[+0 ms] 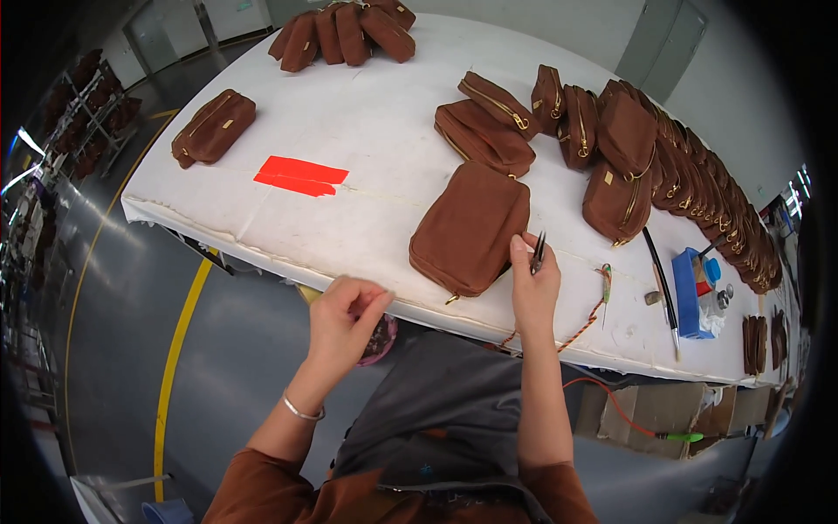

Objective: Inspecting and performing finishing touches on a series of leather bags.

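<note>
A brown zipped pouch (465,223) lies on the white table (349,122) before me, a gold zip pull at its near end. My right hand (533,288) is at the pouch's right edge, closed on small dark snips or tweezers (539,250) pointing up, with a fingertip touching the pouch. My left hand (347,319) hovers at the table's front edge, lower left of the pouch, fingers curled with thumb to fingertips; whether anything small is in them I cannot make out.
Several brown pouches (628,131) line the back and right, others at far left. Red strips (298,175) lie left of centre. A cord-wrapped tool (605,284), a long brush (663,288) and a blue supply box (690,306) sit at right. Cardboard (633,424) and hoses are below.
</note>
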The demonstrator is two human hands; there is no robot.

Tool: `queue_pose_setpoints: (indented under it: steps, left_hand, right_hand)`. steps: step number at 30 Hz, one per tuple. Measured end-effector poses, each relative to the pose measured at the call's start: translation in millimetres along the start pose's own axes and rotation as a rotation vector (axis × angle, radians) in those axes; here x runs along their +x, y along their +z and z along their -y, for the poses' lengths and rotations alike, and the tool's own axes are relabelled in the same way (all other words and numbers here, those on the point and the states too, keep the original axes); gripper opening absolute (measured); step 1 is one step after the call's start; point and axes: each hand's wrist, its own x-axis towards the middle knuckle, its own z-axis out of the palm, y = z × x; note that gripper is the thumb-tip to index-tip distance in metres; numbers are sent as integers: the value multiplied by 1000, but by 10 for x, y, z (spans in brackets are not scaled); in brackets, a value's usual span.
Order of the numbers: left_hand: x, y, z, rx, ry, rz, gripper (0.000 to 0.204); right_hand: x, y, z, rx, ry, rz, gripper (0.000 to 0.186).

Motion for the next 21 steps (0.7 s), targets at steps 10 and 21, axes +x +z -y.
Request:
queue_pose_setpoints:
  steps: [10, 21]
  left_hand:
    - [953, 801, -195, 333, 293, -121, 11]
    - [800, 420, -82, 269, 349, -133, 11]
  right_hand:
    - [-21, 151, -156, 23, 6, 41, 72]
    - [-62, 92, -172, 136, 68, 86, 71]
